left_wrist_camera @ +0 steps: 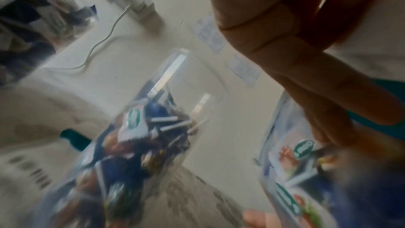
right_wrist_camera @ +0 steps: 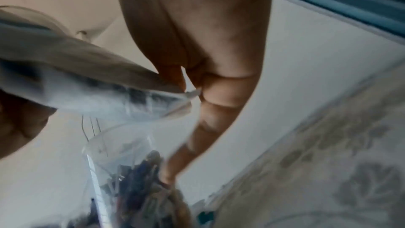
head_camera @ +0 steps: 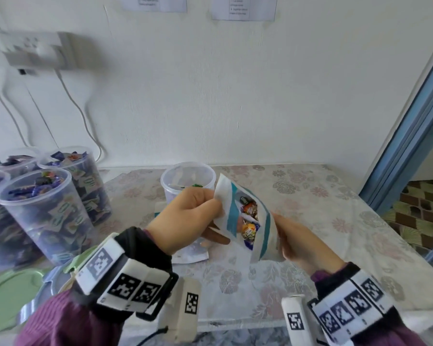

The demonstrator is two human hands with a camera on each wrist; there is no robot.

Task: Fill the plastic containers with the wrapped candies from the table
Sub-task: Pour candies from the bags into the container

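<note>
A white candy bag (head_camera: 245, 221) with teal stripes is held open above the tabletop (head_camera: 323, 221), pinched at its left edge by the left hand (head_camera: 188, 218) and at its right edge by the right hand (head_camera: 303, 245). Both hands are closed on the bag's edges, thumb against fingers. Wrapped candies (head_camera: 249, 221), orange, white and blue, are seen inside the bag's mouth only in the head view.

The container (head_camera: 188, 179) just behind the bag is shown from above in the head view, with its rim clear and little content visible. Its side is shown in the left wrist view (left_wrist_camera: 153, 127): clear plastic, partly filled with blue and brown wrappers and white sticks, the upper part unfilled. The printed front of the bag (left_wrist_camera: 291, 171) is also caught there, blurred. In the right wrist view the bag's edge (right_wrist_camera: 114, 82) is seen pinched between thumb and fingers (right_wrist_camera: 221, 96), directly over the container (right_wrist_camera: 136, 171).

Four filled containers (head_camera: 45, 216) stand grouped at the far left, packed with blue wrappers. Green lids (head_camera: 8, 295) lie at the near left edge. A flat packet (head_camera: 190, 253) lies on the floral cloth under the left hand, mostly hidden by it. A wall socket (head_camera: 38, 49) with cables is blurred at upper left.
</note>
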